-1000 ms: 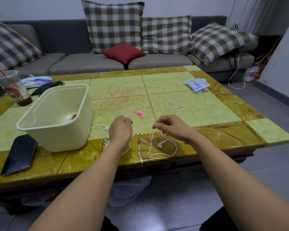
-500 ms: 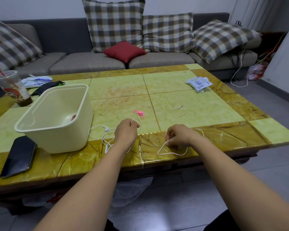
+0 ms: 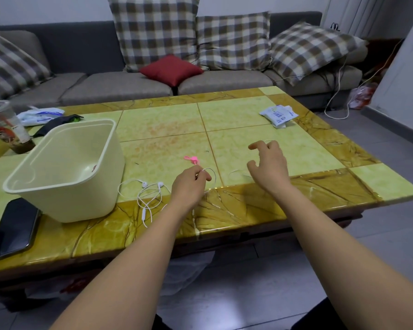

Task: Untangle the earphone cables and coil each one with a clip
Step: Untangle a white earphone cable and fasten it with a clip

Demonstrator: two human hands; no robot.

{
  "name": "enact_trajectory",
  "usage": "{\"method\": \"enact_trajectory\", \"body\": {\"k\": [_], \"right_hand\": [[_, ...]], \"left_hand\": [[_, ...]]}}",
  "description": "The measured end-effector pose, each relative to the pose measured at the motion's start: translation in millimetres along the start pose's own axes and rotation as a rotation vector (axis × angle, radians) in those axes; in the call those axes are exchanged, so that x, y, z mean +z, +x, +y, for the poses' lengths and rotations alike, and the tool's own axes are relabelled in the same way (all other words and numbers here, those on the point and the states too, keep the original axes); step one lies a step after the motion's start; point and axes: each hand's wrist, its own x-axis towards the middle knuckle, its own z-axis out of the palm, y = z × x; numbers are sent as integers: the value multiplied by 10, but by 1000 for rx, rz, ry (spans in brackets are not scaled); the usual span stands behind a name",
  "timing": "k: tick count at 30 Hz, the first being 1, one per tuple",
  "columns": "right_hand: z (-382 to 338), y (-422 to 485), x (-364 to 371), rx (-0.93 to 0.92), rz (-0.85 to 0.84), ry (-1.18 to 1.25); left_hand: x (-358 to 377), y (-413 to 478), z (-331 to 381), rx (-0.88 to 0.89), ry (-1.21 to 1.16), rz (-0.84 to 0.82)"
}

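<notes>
White earphone cables (image 3: 148,196) lie tangled on the table (image 3: 248,210) near its front edge, two earbuds showing beside the bin. My left hand (image 3: 188,186) pinches a thin white loop of cable (image 3: 211,175) just in front of a pink clip (image 3: 191,159). My right hand (image 3: 268,167) hovers over the table farther right, fingers spread and relaxed, with a white cable strand (image 3: 236,172) lying under and around it; I cannot tell if it touches the strand.
A cream plastic bin (image 3: 65,170) stands at the left, a dark phone (image 3: 12,227) in front of it. A drink cup (image 3: 7,127) and wrappers sit at far left. White packets (image 3: 278,114) lie at the back right. A sofa with cushions lies beyond.
My right hand has let go of the cable, opened and moved forward and right over the table. My left hand keeps its pinch on the loop, shifted slightly right.
</notes>
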Motion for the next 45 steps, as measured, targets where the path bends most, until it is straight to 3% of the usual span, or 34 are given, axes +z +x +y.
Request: {"method": "enact_trajectory", "body": {"k": [3, 6, 11, 14, 16, 18, 23, 30, 35, 37, 40, 45], "right_hand": [[-201, -110, -83, -118, -297, 345], [-342, -239, -68, -217, -536, 343], [-420, -310, -80, -110, -570, 422], [-445, -339, -113, 41, -526, 545], [-447, -342, -128, 137, -502, 655], [-467, -345, -141, 202, -508, 766], [-523, -373, -139, 272, -459, 821], [-487, -359, -144, 345, -168, 749], [-426, -359, -72, 284, -138, 739], [-433, -354, -70, 210, -170, 854], [-448, -350, -49, 96, -373, 1118], [-422, -412, -29, 64, -613, 1022]], "left_hand": [[-5, -67, 53, 60, 59, -83], [-42, -111, 62, 73, 75, -82], [-113, -139, 4, 82, 95, -56], [-124, -151, -30, 108, 225, 84], [-151, -184, 40, 192, 188, 159], [-149, -237, 141, 191, 76, 94], [-65, -360, 226, -10, -202, -346], [-136, -324, 240, -150, -566, -324], [-153, -313, 249, -216, -628, -356], [-159, -294, 278, -236, -697, -345], [-156, -265, 297, -297, -812, -329], [-231, -220, 302, -476, -1237, -327]]}}
